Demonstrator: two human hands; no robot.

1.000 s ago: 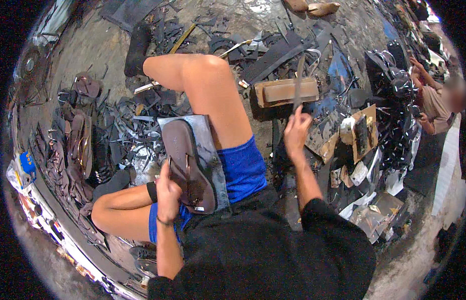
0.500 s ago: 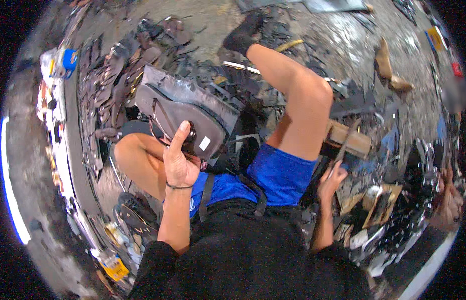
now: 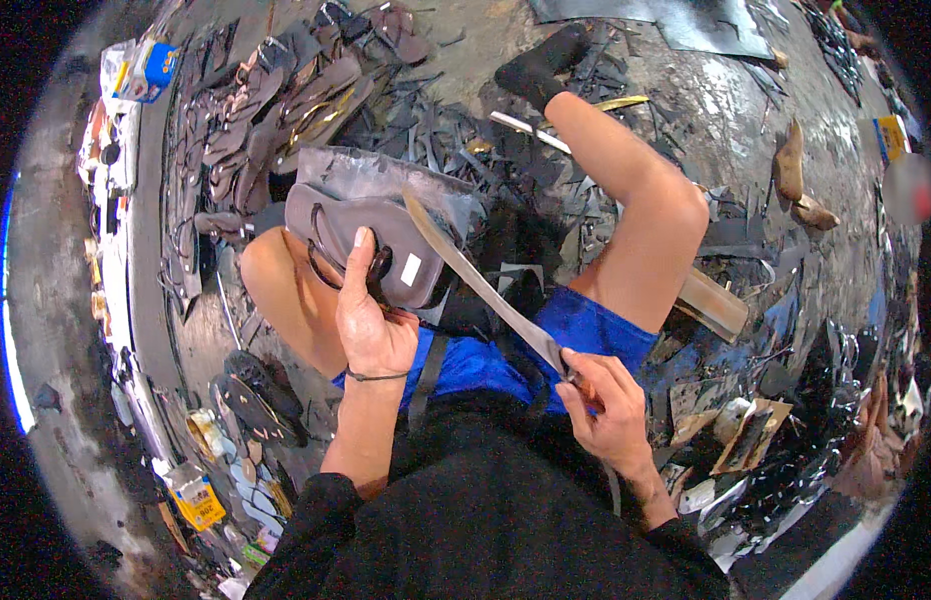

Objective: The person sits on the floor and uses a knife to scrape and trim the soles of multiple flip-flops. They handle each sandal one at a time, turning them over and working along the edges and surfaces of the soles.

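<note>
My left hand grips a dark grey-brown sandal by its near end, thumb on top near the strap. A small white label is stuck on its footbed. Beneath the sandal lies a dark sheet of sole material, wider than the sandal and sticking out past its far edge. My right hand is closed around the handle of a long, curved knife. The blade points up and left, its tip beside the sandal's right edge; whether it touches cannot be made out.
Many finished-looking sandals are heaped at the far left. Dark offcuts litter the floor ahead. A brown block lies right of my knee, with wooden shoe lasts beyond. A blue-and-yellow box sits lower left.
My right hand has swung from beside the brown block in toward my lap, bringing the knife to the sandal. The left hand keeps its hold on the sandal.
</note>
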